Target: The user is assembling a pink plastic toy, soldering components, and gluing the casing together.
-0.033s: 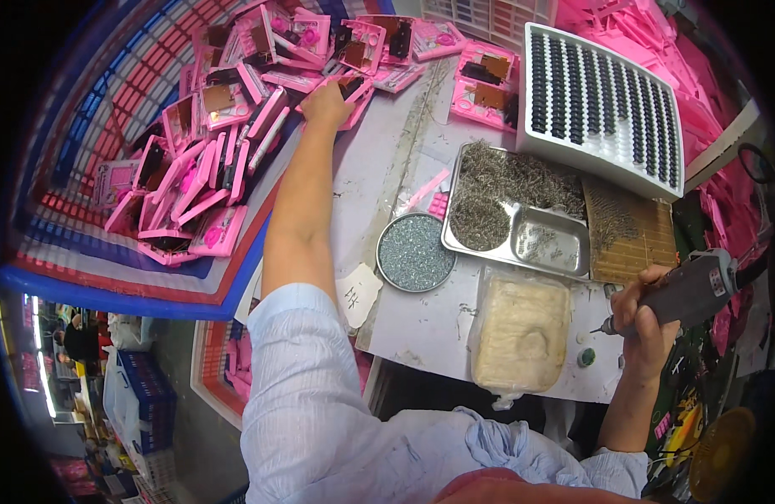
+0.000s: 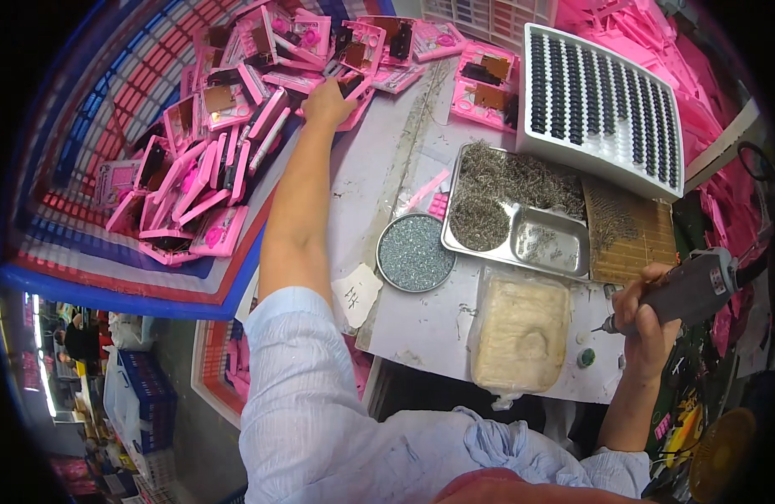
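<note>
Pink cases [image 2: 207,172] lie heaped at many angles in the blue and red basket [image 2: 110,301], spilling past its right side onto the table [image 2: 412,332]. The left hand [image 2: 327,105] reaches across to the near edge of the heap, its fingers on one case [image 2: 358,116] at the table's side; they partly hide it, and I cannot tell whether they are closed around it. The right hand [image 2: 643,319] is wrapped around a grey power screwdriver [image 2: 690,290], whose tip points left, over the table near the plastic-wrapped cream block [image 2: 522,328]. Between the arms, a round dish [image 2: 416,291] of small grey pieces [image 2: 417,250] sits just beside a steel tray [image 2: 509,259]. Tangled metal bits [image 2: 522,181] fill most of that tray, with fewer in its small near compartment. Right of it, more bits lie on a brown board [image 2: 656,239]. Behind stands a tilted white rack [image 2: 530,109] with rows of black pieces [image 2: 572,92], and an open pink case [image 2: 484,88] lies just left of it. Pale paper [image 2: 359,296] rests near the left forearm.
</note>
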`<state>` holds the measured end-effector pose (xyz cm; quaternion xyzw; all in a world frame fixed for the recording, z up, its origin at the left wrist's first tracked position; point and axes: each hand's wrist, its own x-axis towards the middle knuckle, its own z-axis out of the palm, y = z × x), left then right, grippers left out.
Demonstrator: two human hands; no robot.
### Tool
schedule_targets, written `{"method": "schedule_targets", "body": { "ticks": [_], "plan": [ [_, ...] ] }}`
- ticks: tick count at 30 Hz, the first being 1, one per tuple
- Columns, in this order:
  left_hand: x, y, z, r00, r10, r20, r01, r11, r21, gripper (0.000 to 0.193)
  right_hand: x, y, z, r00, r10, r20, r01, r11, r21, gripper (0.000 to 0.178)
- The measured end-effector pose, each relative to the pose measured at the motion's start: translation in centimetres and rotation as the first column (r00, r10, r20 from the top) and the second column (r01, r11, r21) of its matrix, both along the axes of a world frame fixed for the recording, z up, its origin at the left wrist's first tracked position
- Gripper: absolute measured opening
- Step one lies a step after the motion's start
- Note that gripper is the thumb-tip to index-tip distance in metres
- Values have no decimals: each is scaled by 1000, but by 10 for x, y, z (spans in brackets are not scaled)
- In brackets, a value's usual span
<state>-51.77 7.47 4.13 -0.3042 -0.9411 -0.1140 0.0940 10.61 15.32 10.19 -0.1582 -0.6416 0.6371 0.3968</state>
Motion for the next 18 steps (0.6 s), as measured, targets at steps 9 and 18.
{"method": "schedule_targets", "body": {
  "ticks": [9, 18],
  "plan": [
    [166, -57, 88, 688, -607, 398, -16, 536, 844, 83, -22, -45, 0, 983, -146, 113, 3, 626, 780, 83],
    [437, -131, 107, 145, -876, 461, -24, 462, 886, 63, -56, -75, -60, 977, 172, -123, -197, 951, -237, 45]
  ]
}}
